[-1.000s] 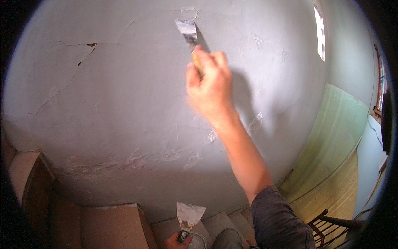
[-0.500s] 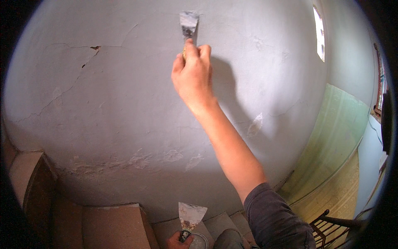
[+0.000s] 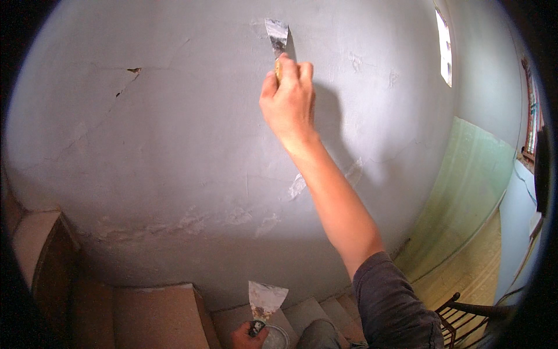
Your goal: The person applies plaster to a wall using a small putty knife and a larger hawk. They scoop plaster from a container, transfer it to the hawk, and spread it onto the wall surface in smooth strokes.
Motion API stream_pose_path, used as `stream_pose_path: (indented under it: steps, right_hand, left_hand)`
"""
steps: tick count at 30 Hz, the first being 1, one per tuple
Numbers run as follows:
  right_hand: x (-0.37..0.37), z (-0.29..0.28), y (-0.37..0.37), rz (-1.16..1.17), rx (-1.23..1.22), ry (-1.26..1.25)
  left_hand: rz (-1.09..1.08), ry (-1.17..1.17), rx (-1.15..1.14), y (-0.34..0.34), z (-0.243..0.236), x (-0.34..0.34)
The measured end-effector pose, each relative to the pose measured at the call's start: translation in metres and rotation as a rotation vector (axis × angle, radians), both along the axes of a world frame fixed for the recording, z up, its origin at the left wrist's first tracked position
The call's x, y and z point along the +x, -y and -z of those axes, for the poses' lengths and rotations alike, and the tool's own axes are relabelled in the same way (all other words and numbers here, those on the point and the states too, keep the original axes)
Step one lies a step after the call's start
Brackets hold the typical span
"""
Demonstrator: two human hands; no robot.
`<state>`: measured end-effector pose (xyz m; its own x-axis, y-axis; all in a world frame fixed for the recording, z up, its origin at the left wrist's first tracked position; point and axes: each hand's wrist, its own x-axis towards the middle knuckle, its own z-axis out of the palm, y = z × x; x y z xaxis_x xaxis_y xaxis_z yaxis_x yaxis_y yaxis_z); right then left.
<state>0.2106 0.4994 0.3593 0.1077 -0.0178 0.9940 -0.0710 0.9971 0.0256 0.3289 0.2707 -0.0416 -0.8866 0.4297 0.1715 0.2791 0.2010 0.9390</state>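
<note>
Left hand (image 3: pixel 241 338), low in front of the wall (image 3: pixel 192 128), is closed around the dark handle (image 3: pixel 257 328) of a wide scraper (image 3: pixel 267 298); I cannot tell whether it also grips the round container (image 3: pixel 276 339) beside it. Steps (image 3: pixel 157 314) line the wall's foot. Farther out, I see the right hand (image 3: pixel 289 104) clamped on a narrower scraper (image 3: pixel 279 47), blade (image 3: pixel 277 29) up at the wall's upper middle, though from here I can't confirm contact. A dark hole (image 3: pixel 135 70) marks the wall's upper left; a bright opening (image 3: pixel 444 49) shows at its upper right.
</note>
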Motion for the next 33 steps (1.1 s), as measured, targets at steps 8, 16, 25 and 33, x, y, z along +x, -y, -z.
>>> stream_pose_path:
  steps: [8, 16, 25, 33]
  right_hand:
    - [0.015, 0.020, 0.024, -0.071, -0.095, 0.213]
    - [0.042, -0.010, 0.022, -0.048, -0.051, 0.072]
    - [0.067, 0.019, 0.017, -0.215, -0.141, 0.361]
    - [0.144, 0.100, -0.032, -1.703, -0.772, 0.918]
  left_hand:
    - [0.007, -0.075, 0.080, -0.001, 0.006, -0.001]
    - [0.022, -0.093, 0.058, 0.000, 0.011, -0.005]
    - [-0.061, 0.080, -0.012, 0.000, 0.002, 0.012]
    - [-0.126, -0.034, -0.020, -0.008, 0.005, 0.028]
